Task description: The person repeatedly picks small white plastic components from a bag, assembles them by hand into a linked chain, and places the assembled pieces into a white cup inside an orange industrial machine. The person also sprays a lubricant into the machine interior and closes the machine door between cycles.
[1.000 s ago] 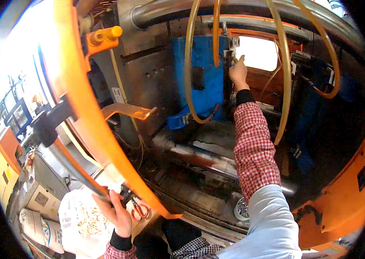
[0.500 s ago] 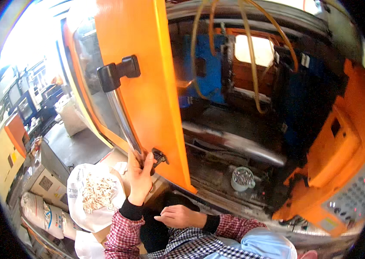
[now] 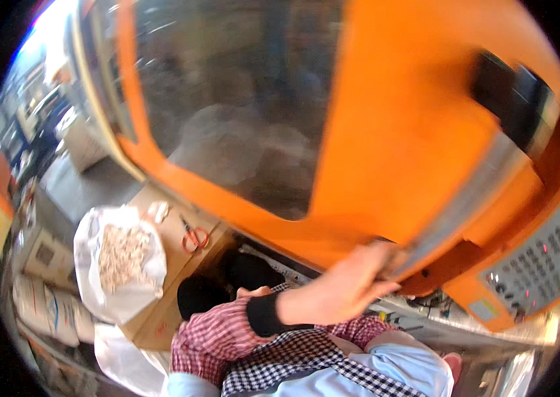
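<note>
My left hand (image 3: 333, 288) reaches across to the right and is closed round the lower end of the long metal handle (image 3: 462, 202), smeared by motion. The handle has a black bracket at its top and sits on the orange sliding door (image 3: 392, 126) of a large machine. This door, with its dark window (image 3: 240, 99), now covers the machine's opening. My right hand (image 3: 253, 292) lies low in front of me, mostly hidden behind my left forearm. Only a bit of its fingers shows, so its grip cannot be read.
On a cardboard box (image 3: 154, 324) at the left stand a white bag (image 3: 88, 264) of small pale pieces and red-handled scissors (image 3: 194, 238). A grey control panel (image 3: 538, 258) with buttons is at the right. Filled sacks (image 3: 48, 308) lie at the far left.
My left hand has swept right with the handle, and the orange door has slid across the opening. The machine's inside and the cup in it are now covered. My left forearm now hides my right hand.
</note>
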Demonstrator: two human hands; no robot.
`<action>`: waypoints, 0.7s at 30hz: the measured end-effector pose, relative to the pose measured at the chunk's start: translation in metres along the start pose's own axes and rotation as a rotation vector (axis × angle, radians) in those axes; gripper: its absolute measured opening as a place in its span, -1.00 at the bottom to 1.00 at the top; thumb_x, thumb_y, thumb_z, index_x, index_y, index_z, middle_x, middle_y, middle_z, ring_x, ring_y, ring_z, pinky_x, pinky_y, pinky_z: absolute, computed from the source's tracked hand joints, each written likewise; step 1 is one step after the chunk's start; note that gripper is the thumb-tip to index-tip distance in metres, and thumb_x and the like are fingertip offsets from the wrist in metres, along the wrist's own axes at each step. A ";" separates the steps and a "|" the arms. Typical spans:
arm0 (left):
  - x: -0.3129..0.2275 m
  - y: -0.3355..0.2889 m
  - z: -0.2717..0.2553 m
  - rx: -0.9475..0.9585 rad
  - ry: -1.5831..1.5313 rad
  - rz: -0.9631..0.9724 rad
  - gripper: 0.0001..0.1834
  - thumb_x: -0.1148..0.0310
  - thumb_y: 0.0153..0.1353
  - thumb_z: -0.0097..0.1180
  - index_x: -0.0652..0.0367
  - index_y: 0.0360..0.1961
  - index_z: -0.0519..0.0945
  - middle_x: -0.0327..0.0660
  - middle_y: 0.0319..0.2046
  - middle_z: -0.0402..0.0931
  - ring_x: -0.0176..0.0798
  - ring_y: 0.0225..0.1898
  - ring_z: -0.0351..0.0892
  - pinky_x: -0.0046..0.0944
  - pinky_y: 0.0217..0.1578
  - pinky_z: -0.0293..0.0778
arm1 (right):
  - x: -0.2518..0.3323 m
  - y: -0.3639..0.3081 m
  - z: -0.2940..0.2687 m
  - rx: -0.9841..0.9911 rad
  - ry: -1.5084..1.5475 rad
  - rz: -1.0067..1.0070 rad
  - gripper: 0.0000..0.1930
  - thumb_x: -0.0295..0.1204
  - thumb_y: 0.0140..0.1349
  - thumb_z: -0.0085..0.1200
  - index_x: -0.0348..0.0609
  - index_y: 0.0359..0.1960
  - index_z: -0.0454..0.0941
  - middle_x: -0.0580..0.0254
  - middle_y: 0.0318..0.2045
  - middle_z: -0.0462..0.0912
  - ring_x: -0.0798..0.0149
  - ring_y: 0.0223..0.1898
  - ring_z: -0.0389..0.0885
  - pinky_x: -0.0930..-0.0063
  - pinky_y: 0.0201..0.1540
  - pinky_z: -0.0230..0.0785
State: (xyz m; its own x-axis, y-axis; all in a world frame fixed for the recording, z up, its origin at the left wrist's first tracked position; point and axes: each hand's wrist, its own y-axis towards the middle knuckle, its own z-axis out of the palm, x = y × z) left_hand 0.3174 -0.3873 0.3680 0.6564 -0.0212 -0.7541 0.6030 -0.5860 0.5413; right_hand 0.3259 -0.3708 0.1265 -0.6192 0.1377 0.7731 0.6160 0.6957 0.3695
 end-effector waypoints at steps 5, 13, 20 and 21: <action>0.003 0.021 0.055 0.038 -0.145 0.253 -0.66 0.37 0.14 0.03 0.34 -0.15 0.27 0.10 -0.26 0.29 0.14 -0.20 0.29 0.01 -0.17 0.21 | 0.008 -0.003 -0.012 0.065 -0.045 0.291 -0.77 -0.28 0.18 0.08 -0.19 -0.45 0.45 0.05 -0.58 0.55 0.06 -0.58 0.56 0.25 -0.52 0.38; -0.012 0.046 0.120 -0.163 -0.203 0.540 -0.46 -0.08 0.20 -0.12 0.31 -0.36 0.32 0.17 -0.41 0.38 0.26 -0.32 0.39 0.05 -0.34 0.32 | 0.009 -0.003 -0.016 -0.025 0.026 0.291 -0.71 -0.26 0.19 0.11 -0.23 -0.53 0.45 0.07 -0.70 0.53 0.30 -0.69 0.51 0.36 -0.63 0.29; -0.012 0.049 0.127 -0.187 -0.007 0.479 -0.52 -0.02 0.15 -0.01 0.29 -0.37 0.34 0.13 -0.39 0.40 0.20 -0.27 0.41 0.03 -0.31 0.32 | 0.032 0.048 0.006 -0.032 0.059 0.113 -0.81 -0.37 0.13 0.14 -0.27 -0.43 0.50 -0.01 -0.57 0.57 0.14 -0.53 0.59 0.37 -0.46 0.38; -0.012 0.050 0.131 -0.236 0.067 0.503 -0.52 -0.01 0.14 0.01 0.28 -0.36 0.35 0.12 -0.38 0.40 0.19 -0.25 0.40 0.02 -0.28 0.32 | 0.037 0.063 0.010 -0.034 0.063 0.090 -0.82 -0.38 0.13 0.15 -0.27 -0.41 0.50 -0.02 -0.55 0.58 0.12 -0.51 0.60 0.37 -0.44 0.39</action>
State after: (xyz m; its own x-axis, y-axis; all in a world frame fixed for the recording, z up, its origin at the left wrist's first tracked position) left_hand 0.2804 -0.5223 0.3552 0.9122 -0.1951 -0.3602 0.2882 -0.3192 0.9028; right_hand 0.3369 -0.3146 0.1728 -0.5291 0.1536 0.8345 0.6848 0.6581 0.3131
